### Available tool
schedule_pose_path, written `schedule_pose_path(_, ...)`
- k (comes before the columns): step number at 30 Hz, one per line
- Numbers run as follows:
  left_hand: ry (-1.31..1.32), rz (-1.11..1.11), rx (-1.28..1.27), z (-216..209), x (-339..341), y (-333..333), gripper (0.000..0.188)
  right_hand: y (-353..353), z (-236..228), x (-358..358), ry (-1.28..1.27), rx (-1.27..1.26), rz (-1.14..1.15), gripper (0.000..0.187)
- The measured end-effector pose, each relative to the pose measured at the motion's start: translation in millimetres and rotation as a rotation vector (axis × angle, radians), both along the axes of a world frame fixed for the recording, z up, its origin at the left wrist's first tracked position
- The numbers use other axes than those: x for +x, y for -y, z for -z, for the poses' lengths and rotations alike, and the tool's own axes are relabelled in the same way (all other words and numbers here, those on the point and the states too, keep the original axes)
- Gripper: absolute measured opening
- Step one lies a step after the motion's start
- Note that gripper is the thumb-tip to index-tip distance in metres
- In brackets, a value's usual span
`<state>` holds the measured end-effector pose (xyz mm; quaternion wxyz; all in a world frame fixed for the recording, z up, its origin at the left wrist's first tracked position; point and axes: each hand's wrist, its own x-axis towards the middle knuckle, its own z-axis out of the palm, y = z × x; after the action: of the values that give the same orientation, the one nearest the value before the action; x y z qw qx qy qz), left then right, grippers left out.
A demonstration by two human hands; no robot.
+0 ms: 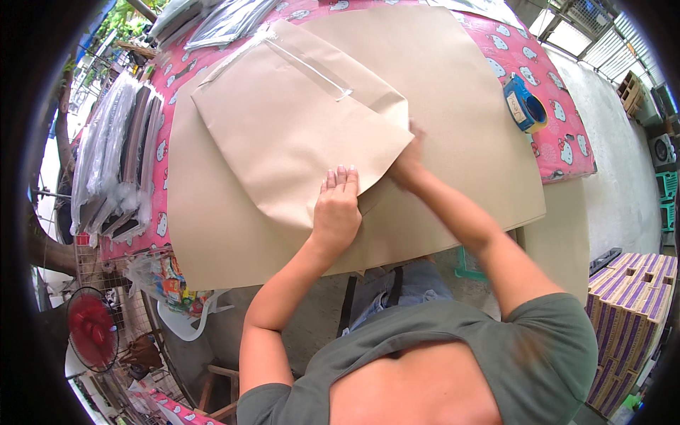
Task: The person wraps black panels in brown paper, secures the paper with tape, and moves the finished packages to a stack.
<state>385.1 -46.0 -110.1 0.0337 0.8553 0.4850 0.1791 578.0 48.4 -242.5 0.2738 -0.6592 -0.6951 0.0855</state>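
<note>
A folded brown kraft paper piece (283, 127), shaped like a large bag or wrapper, lies on wide flat brown sheets (489, 142). A glossy clear strip like tape (308, 67) runs along its far upper side. My left hand (337, 210) rests on its near edge, fingers lying flat on the paper; the paper bulges slightly beside it. At the right edge of the fold is my right hand (409, 157), blurred and partly behind the paper, so its fingers are not clear. To the right sits a blue tape dispenser (523, 105) with a roll in it.
A pink patterned cloth (567, 134) covers the table. Plastic-wrapped flat packs (117, 156) stack at the left edge, with more packs (230, 21) at the far side. Boxes (630, 319) stand at lower right; a red fan (93, 329) and white chair (188, 322) are lower left.
</note>
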Motion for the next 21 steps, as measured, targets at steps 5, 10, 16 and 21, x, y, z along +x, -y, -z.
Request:
schedule_pose_path(5,0.022,0.16,-0.265,-26,-17,-4,0.043,7,-22,-62,-0.646,-0.172,-0.275,0.046)
schedule_pose_path(10,0.311,0.202,-0.198,-48,-48,-24,0.04,86,-75,-43,0.051,0.035,-0.227,0.031)
schedule_pose_path(16,0.386,0.218,-0.009,-27,-22,2,0.047,56,-94,99,-0.224,0.119,0.138,0.02)
schedule_pose_path(21,0.452,0.264,0.064,-17,-18,3,0.045,-66,-65,88,0.021,0.126,-0.038,0.039)
